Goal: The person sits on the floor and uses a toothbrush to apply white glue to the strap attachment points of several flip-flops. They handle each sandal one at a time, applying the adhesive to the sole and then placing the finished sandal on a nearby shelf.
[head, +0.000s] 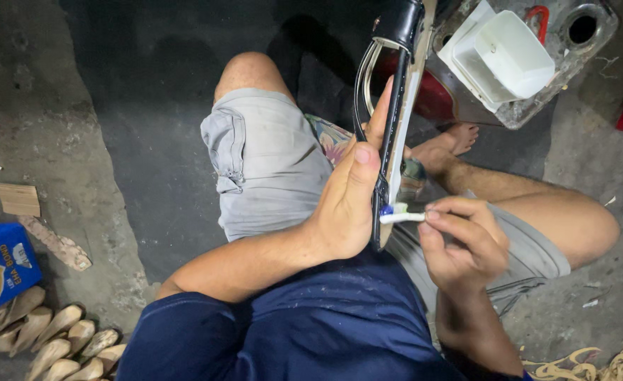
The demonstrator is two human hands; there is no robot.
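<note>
Head view | my left hand (346,204) clasps the black shoe sole (390,127), centre frame, edge-on | my right hand (459,247) pinches a small brush (402,217) touching its lower edge | likely gluing just begun; upper stretch looks untreated | wooden heels (50,339) lower left untouched.

Off to the lower left there's a bunch of pale wooden shoe-sole shapes (50,342) lying on the concrete floor (142,141), with a blue box (1,264) just above them (a small wood block (18,200) sits nearby). Top right, a white plastic tub (512,53) rests on a metal base (579,60).
</note>
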